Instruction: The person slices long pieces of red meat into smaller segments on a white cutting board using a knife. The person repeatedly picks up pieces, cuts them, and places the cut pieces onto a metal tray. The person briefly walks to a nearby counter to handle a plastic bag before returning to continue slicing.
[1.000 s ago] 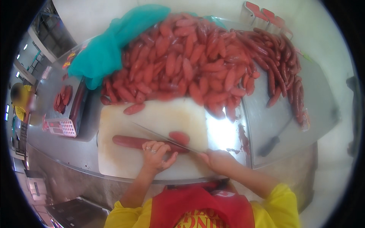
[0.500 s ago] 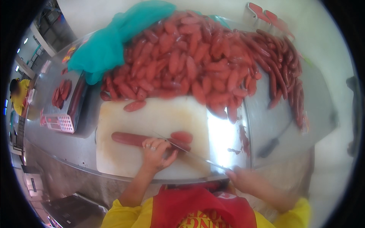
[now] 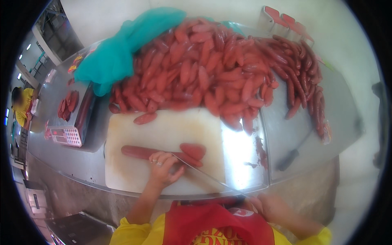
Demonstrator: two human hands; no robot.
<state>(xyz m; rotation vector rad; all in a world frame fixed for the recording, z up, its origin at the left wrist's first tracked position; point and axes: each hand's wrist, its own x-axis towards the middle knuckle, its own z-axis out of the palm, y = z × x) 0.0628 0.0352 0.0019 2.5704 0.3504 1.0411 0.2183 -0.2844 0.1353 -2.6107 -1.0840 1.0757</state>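
Note:
A long red sausage (image 3: 135, 152) lies crosswise on the white cutting board (image 3: 124, 176). My left hand (image 3: 162, 169) is closed over its right part, fingers bent and pressing it to the board. In my right hand (image 3: 259, 203), at the board's lower right, is the handle of a long thin knife (image 3: 212, 178). The blade slants up and left, its tip end at the sausage beside my left fingertips. Just right of the blade, cut oval slices (image 3: 193, 150) lie against the sausage's right end. My right fingers hide most of the handle.
Behind the board rises a big heap of cut sausage pieces (image 3: 188, 73), partly under green netting (image 3: 110, 61). Long whole sausages (image 3: 300, 69) lie at the right. A scale (image 3: 67, 135) with pieces on it stands left. A dark-handled tool (image 3: 288, 160) rests at the right. Far left, another person (image 3: 22, 104).
The knife has been drawn back toward me and to the right, its tip now at the sausage. Another slice appears beside the first. My left hand stays on the sausage.

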